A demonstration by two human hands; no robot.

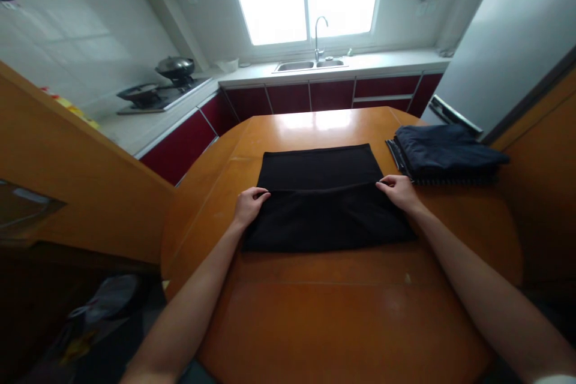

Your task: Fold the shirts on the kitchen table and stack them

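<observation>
Head view looks down at a brown wooden table (337, 318) with rounded ends. On the middle of it lies a black cloth (328, 222). One edge of the cloth runs from side to side across its middle. The left hand (251, 206) pinches the left end of that edge with its thumb and finger. The right hand (399, 192) pinches the right end the same way. The two hands are well apart, with the edge stretched between them. Past the edge, the far part of the cloth lies flat on the table. The near part is flat too, close to the arms.

On the right side of the table, near the right hand, sits a pile of dark folded clothes (450, 153). The top one looks dark blue.

Behind the table are dark red cupboards (288, 99) with a white top. A silver sink (294, 66) and a tall bent tap (316, 39) are under a bright window (274, 0). To the left, two pans (174, 66) sit on a black stove (167, 101).
</observation>
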